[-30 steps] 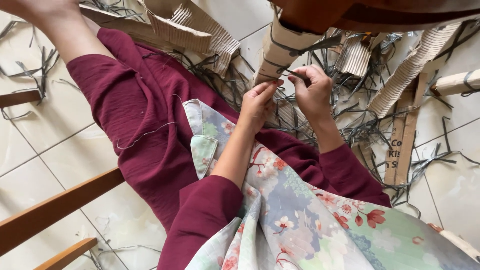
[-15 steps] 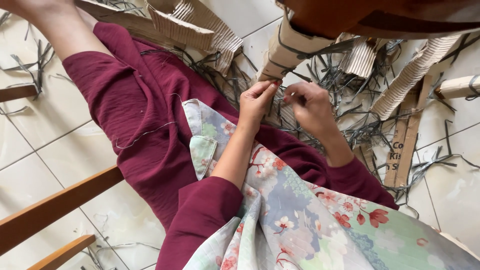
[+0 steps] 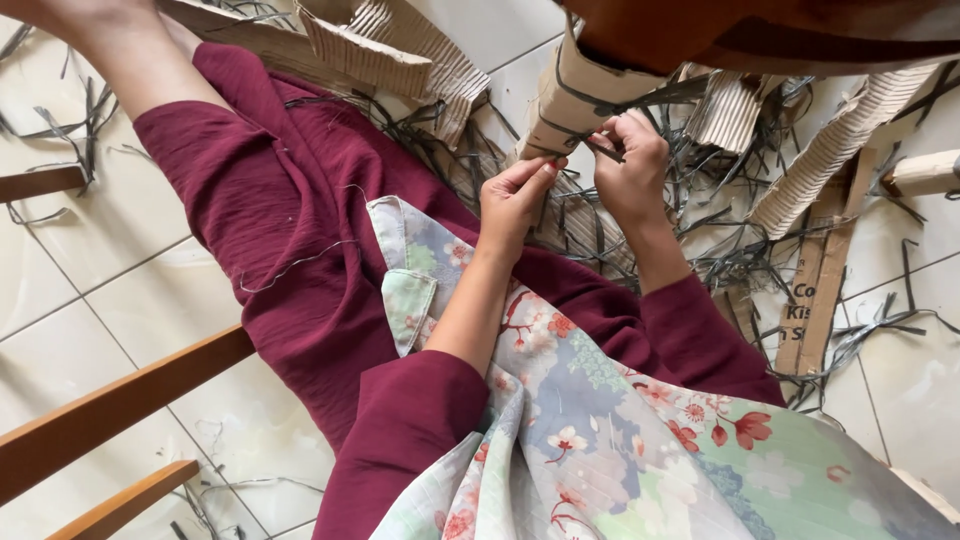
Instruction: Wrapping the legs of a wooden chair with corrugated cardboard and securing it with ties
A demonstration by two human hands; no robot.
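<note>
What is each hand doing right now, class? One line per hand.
Left hand: pinched shut on the cardboard-wrapped leg.
Right hand: shut on a dark strap.

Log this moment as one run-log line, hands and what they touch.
left hand: pinching cardboard wrap | right hand: gripping dark strap | floor: strap scraps

Floral cloth (image 3: 620,450) over maroon trousers (image 3: 290,210), wooden chair rails (image 3: 110,410) btm-left, corrugated cardboard scraps (image 3: 390,50) on tiled floor (image 3: 80,260).
</note>
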